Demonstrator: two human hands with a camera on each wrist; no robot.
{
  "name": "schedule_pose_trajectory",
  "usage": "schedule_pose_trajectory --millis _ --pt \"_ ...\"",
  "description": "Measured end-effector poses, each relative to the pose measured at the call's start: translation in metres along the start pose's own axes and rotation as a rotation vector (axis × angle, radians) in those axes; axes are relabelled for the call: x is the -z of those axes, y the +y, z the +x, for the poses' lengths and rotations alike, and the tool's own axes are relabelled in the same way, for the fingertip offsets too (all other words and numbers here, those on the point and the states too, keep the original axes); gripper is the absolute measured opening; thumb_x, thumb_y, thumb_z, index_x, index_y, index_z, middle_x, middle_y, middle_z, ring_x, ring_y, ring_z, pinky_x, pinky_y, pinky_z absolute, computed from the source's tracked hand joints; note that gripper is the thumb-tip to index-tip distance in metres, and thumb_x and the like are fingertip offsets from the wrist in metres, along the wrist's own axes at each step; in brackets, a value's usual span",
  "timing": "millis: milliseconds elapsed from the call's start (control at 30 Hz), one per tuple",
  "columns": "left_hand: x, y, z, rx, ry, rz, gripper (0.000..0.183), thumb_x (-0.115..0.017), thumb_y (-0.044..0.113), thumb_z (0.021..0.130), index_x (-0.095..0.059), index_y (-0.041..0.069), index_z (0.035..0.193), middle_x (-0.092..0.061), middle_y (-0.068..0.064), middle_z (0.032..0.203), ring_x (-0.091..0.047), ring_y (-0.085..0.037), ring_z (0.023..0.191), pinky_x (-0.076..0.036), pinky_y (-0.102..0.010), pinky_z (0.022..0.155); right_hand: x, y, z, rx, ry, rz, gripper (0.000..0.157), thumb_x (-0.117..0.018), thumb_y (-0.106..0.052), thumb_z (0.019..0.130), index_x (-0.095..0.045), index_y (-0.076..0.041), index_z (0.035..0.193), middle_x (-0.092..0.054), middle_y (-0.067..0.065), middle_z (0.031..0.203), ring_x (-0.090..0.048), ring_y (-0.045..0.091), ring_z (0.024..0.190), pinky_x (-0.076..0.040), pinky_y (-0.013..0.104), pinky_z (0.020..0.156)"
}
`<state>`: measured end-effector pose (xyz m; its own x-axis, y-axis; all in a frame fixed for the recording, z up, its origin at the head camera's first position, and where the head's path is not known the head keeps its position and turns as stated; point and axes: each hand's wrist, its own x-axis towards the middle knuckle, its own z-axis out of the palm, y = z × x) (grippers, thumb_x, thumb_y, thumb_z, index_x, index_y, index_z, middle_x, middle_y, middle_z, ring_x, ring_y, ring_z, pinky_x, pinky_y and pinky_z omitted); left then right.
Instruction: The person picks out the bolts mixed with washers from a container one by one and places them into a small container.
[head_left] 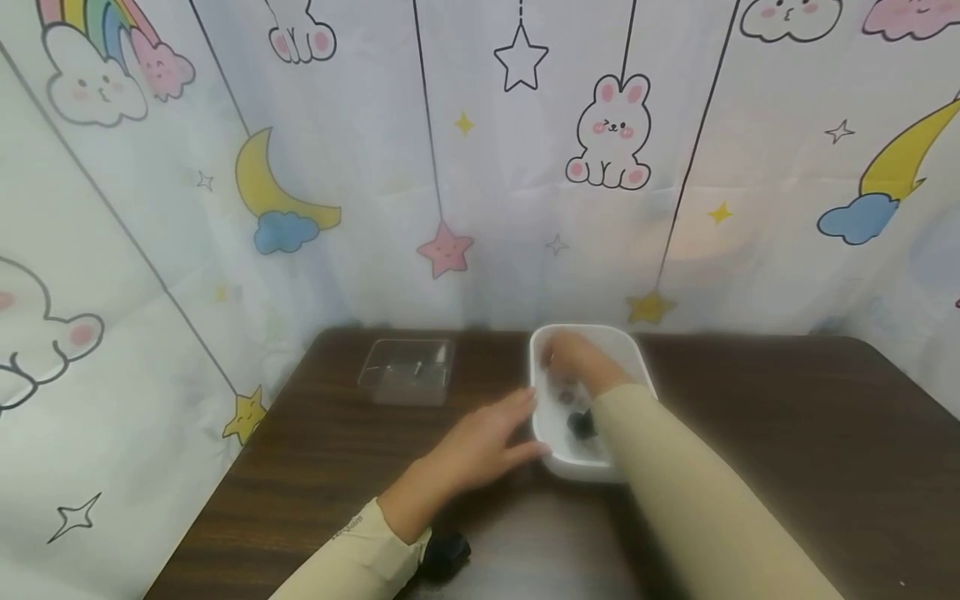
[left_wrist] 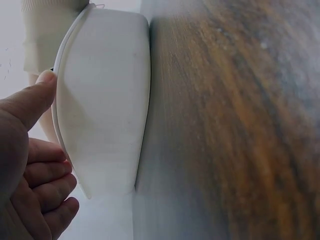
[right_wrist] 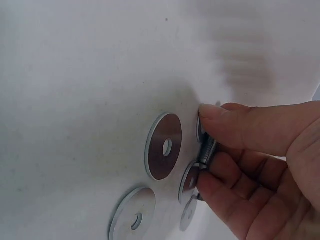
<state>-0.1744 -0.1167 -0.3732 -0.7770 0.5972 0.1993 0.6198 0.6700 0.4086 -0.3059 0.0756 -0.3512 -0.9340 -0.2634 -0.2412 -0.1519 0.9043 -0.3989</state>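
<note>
While my left hand (head_left: 480, 446) steadies the white tub (left_wrist: 107, 100) with relaxed fingers, my right-hand fingers (right_wrist: 250, 127) pinch a bolt (right_wrist: 208, 148) among washers (right_wrist: 163, 146).

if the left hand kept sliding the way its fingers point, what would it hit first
Most likely the white tub. The left hand points right at its near side wall, and the left wrist view shows the thumb already at the rim, the other fingers close beside the wall. Nothing lies between them.

White tub (head_left: 544, 433), dark brown wood-grain table (head_left: 750, 433), silver washers (right_wrist: 163, 146).
</note>
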Motion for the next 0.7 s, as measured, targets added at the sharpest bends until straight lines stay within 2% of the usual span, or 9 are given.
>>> schedule_pose_trajectory --millis 133,300,467,633,700 --pt "-0.0001 0.0002 -0.0002 0.0 0.0 0.002 0.075 -0.06 0.052 0.093 -0.037 0.011 0.152 -0.035 -0.01 0.158 -0.039 -0.028 0.142 -0.033 -0.043 0.118 -0.0005 -0.0019 -0.0027 0.012 0.003 0.01 0.038 -0.069 0.008 0.068 -0.072 -0.009 0.103 -0.069 0.007 0.089 -0.063 0.023 0.078 -0.056 0.033 0.072" --pt "-0.0003 0.0003 0.0003 -0.004 -0.003 0.002 0.075 -0.059 0.052 0.093 -0.037 0.011 0.152 -0.034 -0.01 0.158 -0.039 -0.027 0.143 -0.033 -0.043 0.117 -0.0012 -0.0032 -0.0045 0.045 0.021 -0.002 0.024 -0.067 0.006 0.071 -0.073 -0.007 0.09 -0.069 0.006 0.079 -0.063 0.022 0.072 -0.054 0.031 0.065" --pt "0.0003 0.0012 0.0002 0.003 -0.011 -0.008 0.074 -0.059 0.051 0.094 -0.036 0.011 0.152 -0.033 -0.009 0.159 -0.038 -0.027 0.143 -0.033 -0.044 0.118 -0.0016 -0.0047 -0.0058 0.028 0.015 0.006 0.017 -0.066 0.006 0.071 -0.071 -0.006 0.082 -0.068 0.008 0.075 -0.062 0.022 0.067 -0.054 0.03 0.06" --pt "-0.0006 0.0012 0.0004 0.006 -0.007 0.007 0.074 -0.059 0.052 0.094 -0.038 0.011 0.151 -0.034 -0.008 0.158 -0.038 -0.027 0.143 -0.032 -0.043 0.118 -0.002 -0.0061 -0.0043 0.035 0.012 -0.007 0.006 -0.065 0.0 0.076 -0.067 -0.005 0.075 -0.068 0.009 0.071 -0.062 0.021 0.062 -0.053 0.029 0.055" --pt "-0.0006 0.0015 0.0003 0.006 -0.004 0.014 0.073 -0.06 0.051 0.093 -0.039 0.01 0.15 -0.034 -0.009 0.158 -0.039 -0.027 0.143 -0.033 -0.042 0.118 -0.002 -0.0051 -0.0021 0.036 0.01 -0.008 0.006 -0.064 -0.004 0.08 -0.067 -0.005 0.075 -0.068 0.009 0.071 -0.062 0.021 0.062 -0.053 0.029 0.055"
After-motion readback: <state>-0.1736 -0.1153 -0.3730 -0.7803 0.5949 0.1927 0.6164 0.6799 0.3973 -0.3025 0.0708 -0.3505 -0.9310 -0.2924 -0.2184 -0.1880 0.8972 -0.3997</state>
